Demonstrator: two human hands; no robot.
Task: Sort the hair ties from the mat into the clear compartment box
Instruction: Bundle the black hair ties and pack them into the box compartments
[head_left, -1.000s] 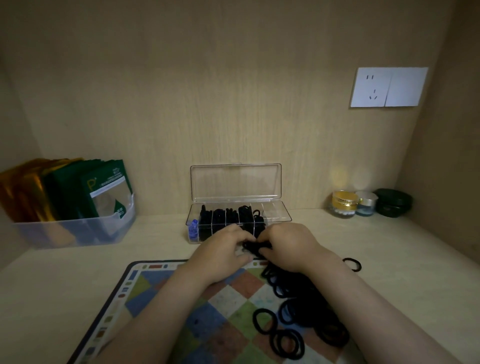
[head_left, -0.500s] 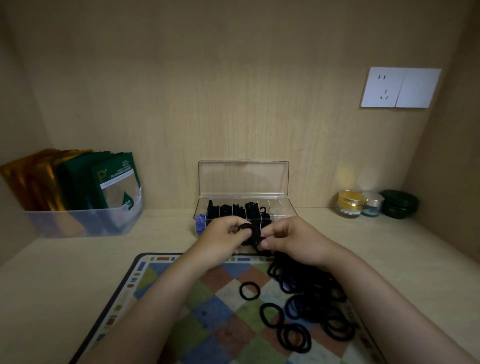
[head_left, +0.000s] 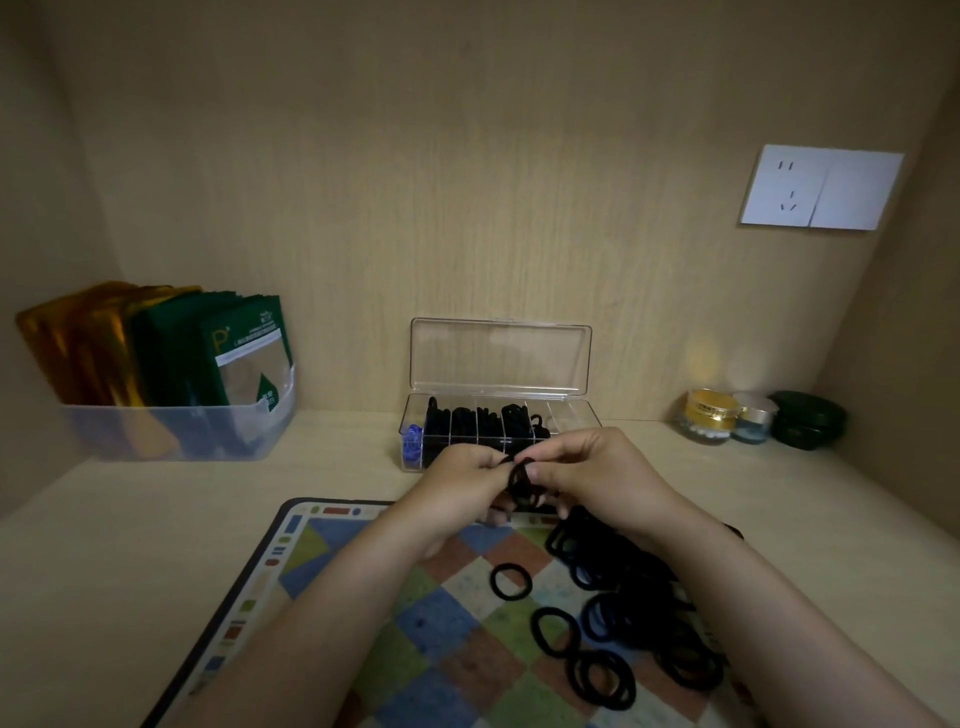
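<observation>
Up off the pile (head_left: 634, 587) come both hands: left hand (head_left: 457, 483) and right hand (head_left: 597, 478) meet, pinching a black hair tie (head_left: 521, 480) between them, just before the clear compartment box (head_left: 571, 415).

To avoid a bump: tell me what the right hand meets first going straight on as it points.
The right hand points left at the left hand; both pinch the same black hair ties, so it would meet that hand first. The clear compartment box lies beyond, depth unclear.
</observation>
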